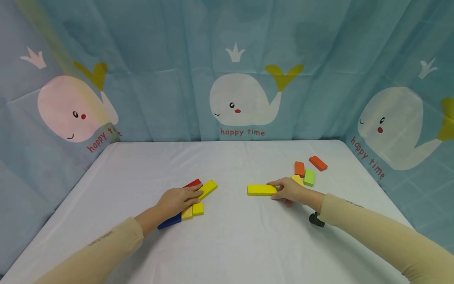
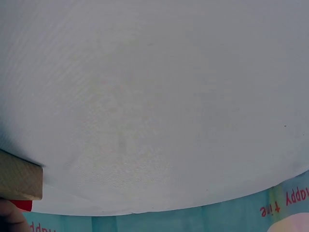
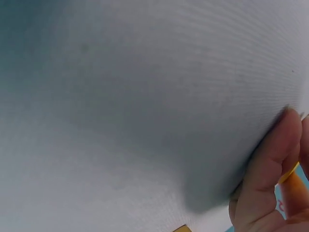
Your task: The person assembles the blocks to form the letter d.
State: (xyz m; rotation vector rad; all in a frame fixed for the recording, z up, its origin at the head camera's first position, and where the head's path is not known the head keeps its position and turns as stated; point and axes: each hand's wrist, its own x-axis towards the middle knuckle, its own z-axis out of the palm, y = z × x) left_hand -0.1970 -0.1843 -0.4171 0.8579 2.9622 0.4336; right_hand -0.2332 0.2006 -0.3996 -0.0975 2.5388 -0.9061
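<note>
In the head view my left hand (image 1: 177, 202) lies over a group of blocks, its fingers reaching across a red block (image 1: 192, 183) and a slanted yellow block (image 1: 208, 189). A blue block (image 1: 169, 221), a pale yellow block (image 1: 186, 213) and a small yellow block (image 1: 198, 209) show around it. In the left wrist view, a bare wood block end (image 2: 20, 176) sits beside a fingertip. My right hand (image 1: 289, 190) pinches the right end of a long yellow block (image 1: 261, 190) between thumb and fingers. The right wrist view shows those fingers (image 3: 270, 169) near the cloth.
Behind my right hand lie two orange blocks (image 1: 299, 169), a green block (image 1: 309, 178) and a partly covered pale yellow block (image 1: 297, 180). A small black object (image 1: 317, 220) is by the right cuff. White cloth (image 1: 227, 244) covers the table; whale-printed curtains (image 1: 159, 106) enclose it.
</note>
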